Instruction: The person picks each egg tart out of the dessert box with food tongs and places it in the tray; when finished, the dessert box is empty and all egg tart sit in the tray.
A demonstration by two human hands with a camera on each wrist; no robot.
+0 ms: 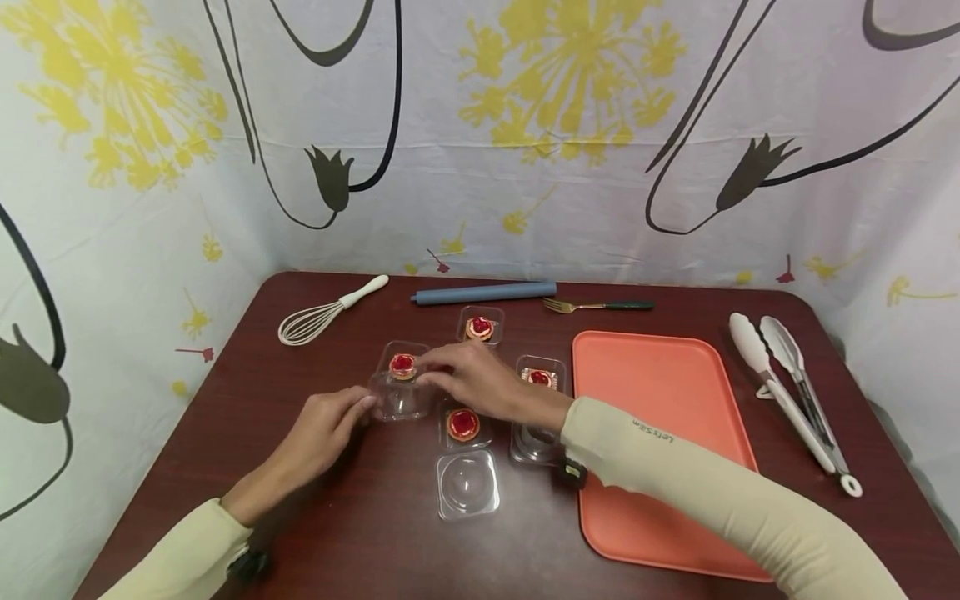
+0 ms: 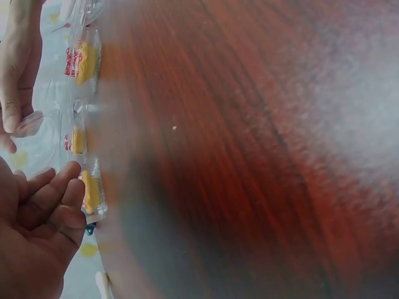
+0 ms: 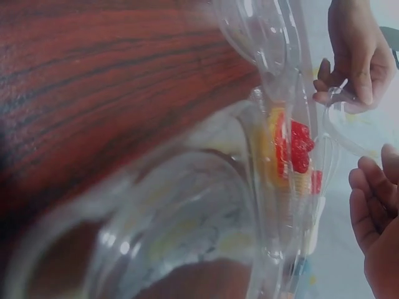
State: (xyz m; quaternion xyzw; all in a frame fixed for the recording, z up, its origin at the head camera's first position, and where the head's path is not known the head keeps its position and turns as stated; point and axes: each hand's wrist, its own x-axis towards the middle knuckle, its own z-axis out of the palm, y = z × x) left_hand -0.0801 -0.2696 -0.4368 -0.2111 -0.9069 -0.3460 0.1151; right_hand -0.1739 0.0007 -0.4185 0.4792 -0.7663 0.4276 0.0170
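Note:
A small tart (image 1: 402, 365) with red topping sits in a clear plastic container (image 1: 393, 350) left of the middle of the table. Its clear lid (image 1: 401, 402) is raised in front of the tart. My left hand (image 1: 318, 429) pinches the lid's left edge, with the fingertips seen best in the right wrist view. From the other side my right hand (image 1: 476, 382) pinches the lid's far right corner between thumb and finger, arm reaching across the tray. In the right wrist view, a red-topped tart (image 3: 290, 143) shows through clear plastic.
More tarts in clear containers stand nearby: one tart (image 1: 462, 424), another (image 1: 540, 378), one behind (image 1: 478, 327). An open lid (image 1: 468, 485) lies in front. Around them are an orange tray (image 1: 660, 533), tongs (image 1: 787, 400), a whisk (image 1: 330, 312), a blue rod (image 1: 486, 292) and a fork (image 1: 598, 306).

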